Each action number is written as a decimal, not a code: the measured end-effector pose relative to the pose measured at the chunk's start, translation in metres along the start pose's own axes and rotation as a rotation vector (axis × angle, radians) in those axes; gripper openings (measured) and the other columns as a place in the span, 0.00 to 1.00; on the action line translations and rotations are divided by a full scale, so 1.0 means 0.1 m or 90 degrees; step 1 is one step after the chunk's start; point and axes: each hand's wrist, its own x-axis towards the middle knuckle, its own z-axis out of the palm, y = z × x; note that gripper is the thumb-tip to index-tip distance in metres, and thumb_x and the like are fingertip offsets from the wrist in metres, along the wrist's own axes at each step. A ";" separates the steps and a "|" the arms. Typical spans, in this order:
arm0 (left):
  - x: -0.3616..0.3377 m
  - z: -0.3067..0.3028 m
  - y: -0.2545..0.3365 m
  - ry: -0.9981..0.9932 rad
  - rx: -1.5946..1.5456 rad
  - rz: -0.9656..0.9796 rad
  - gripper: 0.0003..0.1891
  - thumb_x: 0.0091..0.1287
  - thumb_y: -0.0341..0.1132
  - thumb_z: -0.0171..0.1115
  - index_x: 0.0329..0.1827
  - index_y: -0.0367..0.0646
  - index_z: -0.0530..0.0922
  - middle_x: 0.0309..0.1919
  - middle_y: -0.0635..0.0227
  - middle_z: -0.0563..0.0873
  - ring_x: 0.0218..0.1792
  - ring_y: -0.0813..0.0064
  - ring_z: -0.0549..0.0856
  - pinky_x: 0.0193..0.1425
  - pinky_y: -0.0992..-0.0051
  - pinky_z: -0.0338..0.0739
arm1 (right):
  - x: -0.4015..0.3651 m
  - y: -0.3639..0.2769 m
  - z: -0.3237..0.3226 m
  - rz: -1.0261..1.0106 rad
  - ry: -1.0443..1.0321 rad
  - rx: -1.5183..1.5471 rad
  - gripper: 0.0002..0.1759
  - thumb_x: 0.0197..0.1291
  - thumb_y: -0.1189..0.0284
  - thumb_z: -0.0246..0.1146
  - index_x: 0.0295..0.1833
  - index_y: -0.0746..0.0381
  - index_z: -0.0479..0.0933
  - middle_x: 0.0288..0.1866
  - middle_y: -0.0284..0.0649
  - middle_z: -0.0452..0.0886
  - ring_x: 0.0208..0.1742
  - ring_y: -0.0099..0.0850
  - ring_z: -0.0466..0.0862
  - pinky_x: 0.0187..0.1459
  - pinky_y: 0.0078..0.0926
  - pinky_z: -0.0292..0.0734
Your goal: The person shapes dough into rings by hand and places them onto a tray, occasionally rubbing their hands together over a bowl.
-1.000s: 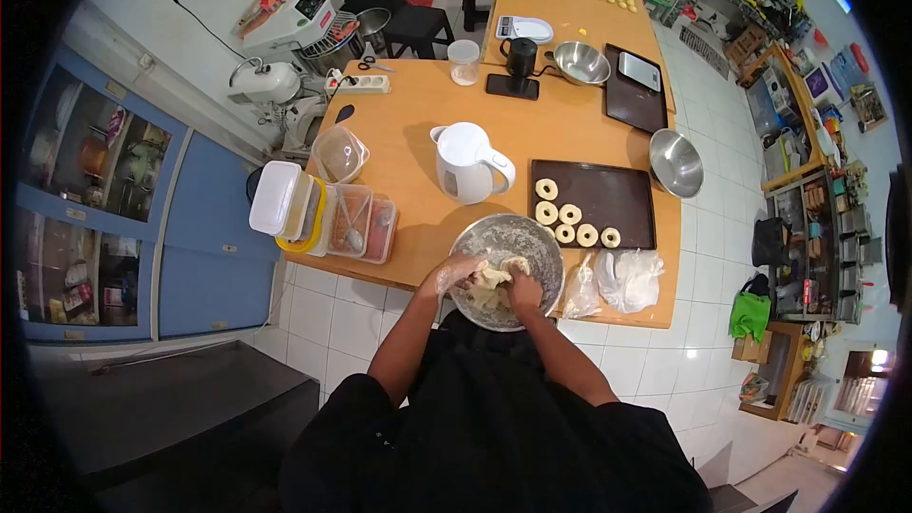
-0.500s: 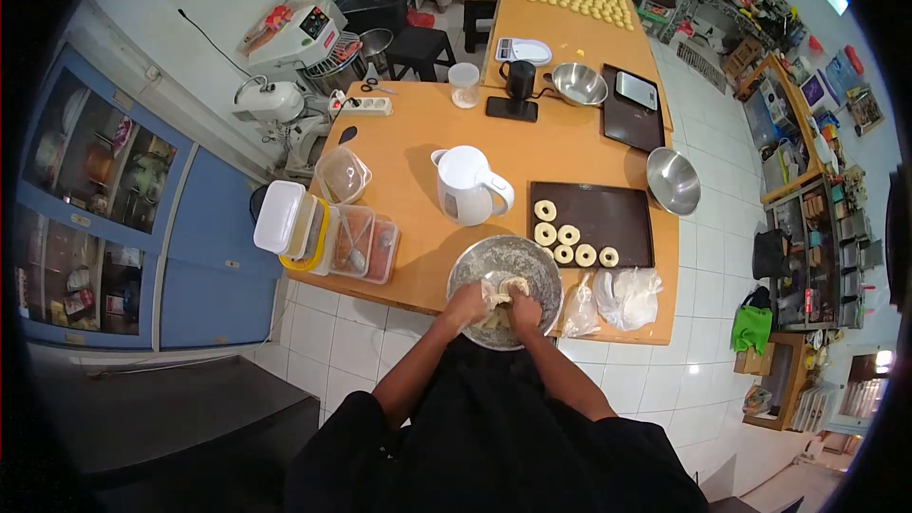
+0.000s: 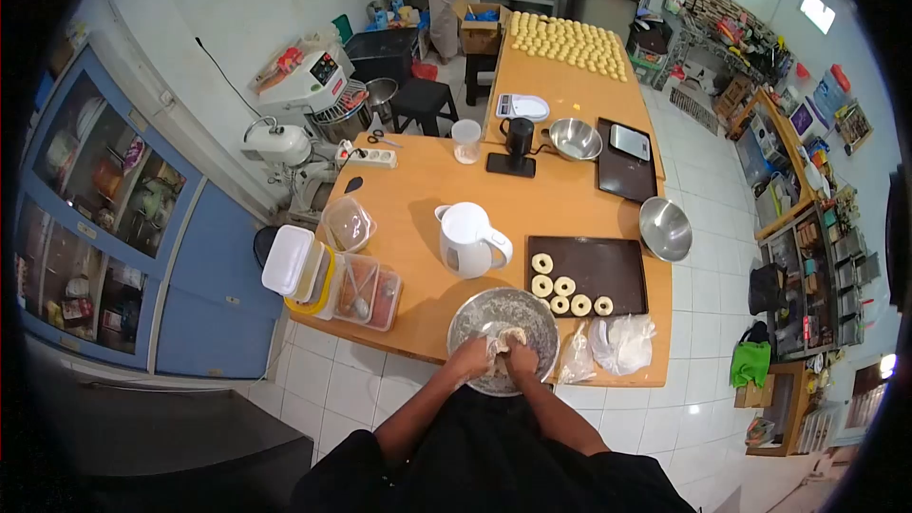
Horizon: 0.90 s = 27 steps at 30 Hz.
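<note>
A metal mixing bowl (image 3: 543,315), its inner wall smeared with floury residue, sits at the table's near edge. Inside it, my left hand (image 3: 470,358) and my right hand (image 3: 521,358) are closed on a pale, sticky lump of dough (image 3: 513,333). Dough clings to the fingers, and part of the lump is hidden by them. Right of the bowl, a dark baking tray (image 3: 608,271) carries several ring-shaped dough pieces (image 3: 564,285). A white electric kettle (image 3: 465,237) stands just behind the bowl.
Plastic bags (image 3: 622,342) lie right of the bowl. Stacked plastic containers (image 3: 366,290) stand left. A steel bowl (image 3: 666,229) sits at the table's right edge. Farther back are a kitchen scale (image 3: 522,107) and rows of dough balls (image 3: 570,46). A person (image 3: 446,0) stands beyond.
The view has tilted upward, so the table appears lower and more of the standing person shows at the back. Both hands stay in the bowl on the dough, shifting slightly.
</note>
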 end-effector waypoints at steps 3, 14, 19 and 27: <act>0.09 0.15 -0.15 0.037 0.032 -0.053 0.16 0.55 0.39 0.63 0.42 0.37 0.81 0.40 0.45 0.84 0.46 0.46 0.82 0.49 0.56 0.77 | -0.03 0.01 -0.01 -0.052 0.049 0.001 0.21 0.56 0.67 0.60 0.58 0.49 0.76 0.38 0.48 0.84 0.38 0.48 0.85 0.44 0.48 0.78; 0.10 0.19 -0.09 0.061 0.042 -0.189 0.21 0.55 0.37 0.64 0.51 0.35 0.80 0.54 0.39 0.78 0.55 0.46 0.79 0.59 0.56 0.74 | 0.03 0.02 0.02 0.020 -0.020 -0.017 0.24 0.53 0.56 0.66 0.57 0.48 0.77 0.41 0.47 0.84 0.40 0.49 0.84 0.45 0.49 0.77; 0.35 0.56 -0.53 0.155 0.014 -0.121 0.39 0.50 0.39 0.69 0.65 0.33 0.64 0.66 0.41 0.66 0.67 0.45 0.66 0.69 0.57 0.64 | -0.05 -0.07 -0.14 -0.012 -0.007 -0.006 0.24 0.55 0.55 0.64 0.58 0.49 0.75 0.39 0.47 0.84 0.38 0.48 0.85 0.43 0.48 0.78; 0.35 0.42 -0.38 0.077 0.112 -0.109 0.43 0.50 0.33 0.66 0.67 0.21 0.56 0.62 0.27 0.64 0.67 0.39 0.65 0.69 0.59 0.64 | -0.05 -0.05 -0.10 -0.024 0.012 0.009 0.25 0.53 0.55 0.66 0.57 0.49 0.76 0.40 0.48 0.84 0.39 0.49 0.84 0.46 0.49 0.77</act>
